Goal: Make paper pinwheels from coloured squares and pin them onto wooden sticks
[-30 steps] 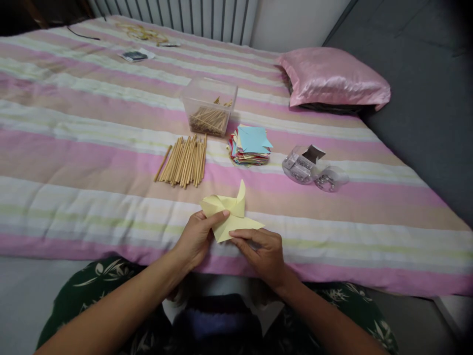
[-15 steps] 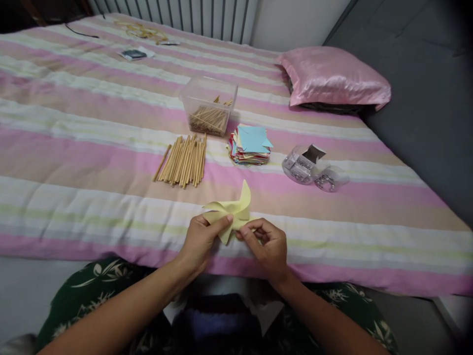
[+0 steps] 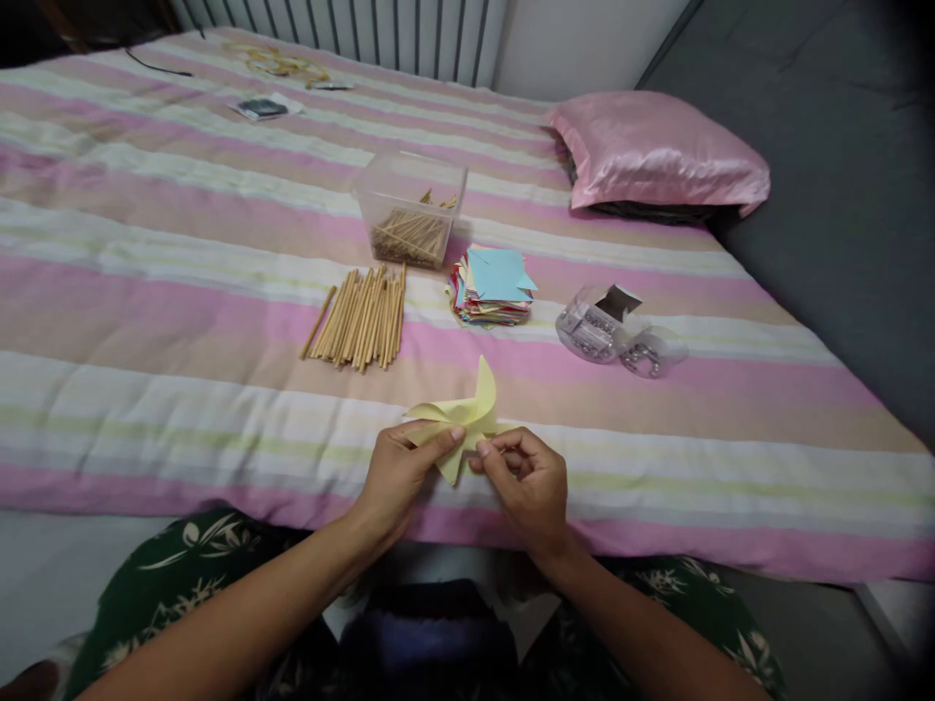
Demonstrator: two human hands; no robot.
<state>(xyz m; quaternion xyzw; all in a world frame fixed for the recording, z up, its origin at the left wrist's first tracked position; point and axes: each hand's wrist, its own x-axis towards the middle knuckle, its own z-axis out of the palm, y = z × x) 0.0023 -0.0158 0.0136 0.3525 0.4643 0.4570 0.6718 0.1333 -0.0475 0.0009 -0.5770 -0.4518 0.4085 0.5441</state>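
Note:
A pale yellow folded paper piece with curled flaps is held just above the near edge of the striped bed. My left hand pinches its middle from the left with thumb and forefinger. My right hand pinches it from the right, fingers curled. One flap stands upright behind my fingers, and a pointed corner hangs down between the hands.
On the striped bedcover lie a row of wooden sticks, a clear box of sticks, a stack of coloured paper squares and clear containers of small metal parts. A pink pillow sits far right.
The right hand folded the flat lower flap of the yellow paper in toward the middle and now pinches it there. The left hand kept its hold.

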